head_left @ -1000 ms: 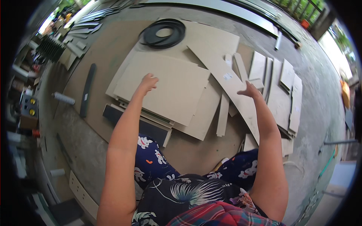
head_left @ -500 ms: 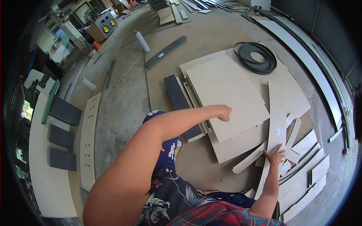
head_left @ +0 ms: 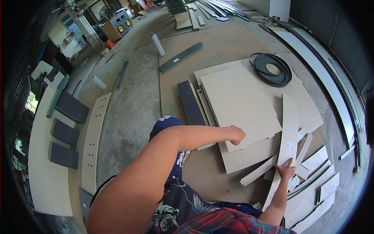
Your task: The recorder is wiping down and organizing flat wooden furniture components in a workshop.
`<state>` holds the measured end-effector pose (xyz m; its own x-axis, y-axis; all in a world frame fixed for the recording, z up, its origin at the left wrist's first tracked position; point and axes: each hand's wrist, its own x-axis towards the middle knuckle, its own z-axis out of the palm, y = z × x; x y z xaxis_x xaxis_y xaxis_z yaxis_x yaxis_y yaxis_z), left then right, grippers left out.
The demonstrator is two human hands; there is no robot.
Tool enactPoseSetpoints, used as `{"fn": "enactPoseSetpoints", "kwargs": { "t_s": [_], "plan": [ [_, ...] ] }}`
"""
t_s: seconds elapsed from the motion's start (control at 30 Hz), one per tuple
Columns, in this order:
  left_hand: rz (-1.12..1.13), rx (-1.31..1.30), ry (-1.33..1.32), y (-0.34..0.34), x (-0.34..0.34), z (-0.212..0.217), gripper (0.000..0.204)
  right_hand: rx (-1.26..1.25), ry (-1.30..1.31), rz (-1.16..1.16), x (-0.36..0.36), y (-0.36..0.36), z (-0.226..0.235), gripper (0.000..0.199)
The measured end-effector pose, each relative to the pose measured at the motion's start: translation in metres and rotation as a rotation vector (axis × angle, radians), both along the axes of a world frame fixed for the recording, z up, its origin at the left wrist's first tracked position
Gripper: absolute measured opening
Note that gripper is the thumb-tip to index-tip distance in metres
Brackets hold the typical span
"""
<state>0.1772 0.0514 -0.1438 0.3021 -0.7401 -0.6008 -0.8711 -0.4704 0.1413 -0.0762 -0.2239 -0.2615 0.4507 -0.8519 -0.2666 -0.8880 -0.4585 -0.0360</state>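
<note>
My left hand is closed in a fist over the near part of a stack of pale flat panels. Its fingertips are turned away, so anything inside them is hidden. To the right, a long narrow pale board with a white label lies slanting along the stack's right side. My right hand rests open on that board below the label, its fingers spread. Shorter pale strips lie under and beside the board. A dark grey board lies along the stack's left side.
A coil of black edging lies on the stack's far right corner. Beyond are a dark plank and a white cartridge tube. Several pale offcuts crowd the near right. At left stands a drilled pale panel near dark grey blocks.
The whole view has shifted slightly. My left fist has come a little nearer to me over the panels. My right hand stays on the long board.
</note>
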Motion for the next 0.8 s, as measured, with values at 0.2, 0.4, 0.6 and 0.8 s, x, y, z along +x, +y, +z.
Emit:
{"fn": "enactPoseSetpoints", "kwargs": {
  "t_s": [0.2,0.4,0.6,0.8],
  "plan": [
    [-0.097,0.066,0.043,-0.007,0.001,0.002,0.031,0.063,-0.044,-0.031,-0.008,-0.005,0.021,0.115],
    [0.193,-0.126,0.335,-0.040,0.010,-0.093,0.053,0.288,-0.296,0.024,0.018,-0.002,0.035,0.109],
    [0.747,-0.276,1.091,-0.094,-0.081,-0.072,0.074,0.418,-0.532,-0.009,-0.014,-0.005,-0.006,0.102],
    [1.051,-0.359,1.511,-0.128,-0.104,-0.111,0.075,0.624,-0.637,0.004,-0.012,0.041,0.028,0.106]
  ]
}}
